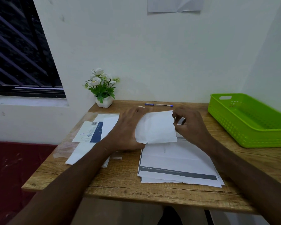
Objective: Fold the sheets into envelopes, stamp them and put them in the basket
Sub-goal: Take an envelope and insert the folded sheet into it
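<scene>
Both hands are at the middle of the wooden counter (pixel 120 181), holding one folded white sheet (pixel 156 127) raised just above a stack of printed sheets (pixel 177 163). The left hand (pixel 128 129) grips the sheet's left edge, thumb curled under its lower corner. The right hand (pixel 190 125) pinches the sheet's right edge between thumb and fingertips; a small dark item shows behind those fingers, unidentifiable. The top sheet of the stack carries a dark band reading "END GOAL". The green basket (pixel 250 137) stands at the right end of the counter, well apart from the hands. At left lies a second pile of papers (pixel 91 143), topped by a label with a barcode, partly under clear plastic. A blue pen (pixel 158 104) lies near the wall, and a potted white-flower plant (pixel 102 88) stands at the far left corner
</scene>
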The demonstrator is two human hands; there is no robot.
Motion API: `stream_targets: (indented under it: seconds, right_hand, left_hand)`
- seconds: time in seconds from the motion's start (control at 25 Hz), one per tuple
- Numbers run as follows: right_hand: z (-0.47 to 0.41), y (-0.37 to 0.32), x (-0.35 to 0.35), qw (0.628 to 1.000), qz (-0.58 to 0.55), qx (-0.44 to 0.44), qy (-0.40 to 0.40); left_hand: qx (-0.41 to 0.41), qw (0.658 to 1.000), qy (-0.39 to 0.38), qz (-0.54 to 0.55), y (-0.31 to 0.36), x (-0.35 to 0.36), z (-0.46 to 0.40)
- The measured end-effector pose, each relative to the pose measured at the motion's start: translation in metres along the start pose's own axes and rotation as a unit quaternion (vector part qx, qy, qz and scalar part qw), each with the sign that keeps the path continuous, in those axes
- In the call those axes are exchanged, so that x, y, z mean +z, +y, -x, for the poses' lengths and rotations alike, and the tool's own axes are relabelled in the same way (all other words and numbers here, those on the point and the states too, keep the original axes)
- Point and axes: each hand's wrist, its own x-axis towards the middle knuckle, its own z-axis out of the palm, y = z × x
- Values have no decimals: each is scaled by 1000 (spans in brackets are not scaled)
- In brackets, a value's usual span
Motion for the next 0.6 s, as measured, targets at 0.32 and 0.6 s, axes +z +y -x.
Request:
stream_targets:
  seconds: [0.32, 0.6]
  right_hand:
    - [6, 4, 7, 916, -331, 223, -35]
    - [5, 1, 8, 903, -323, 283, -10]
  left_hand:
    - [-3, 1000, -8, -4, 1, 1, 0]
    - [-6, 1000, -5, -9, 1, -1, 0]
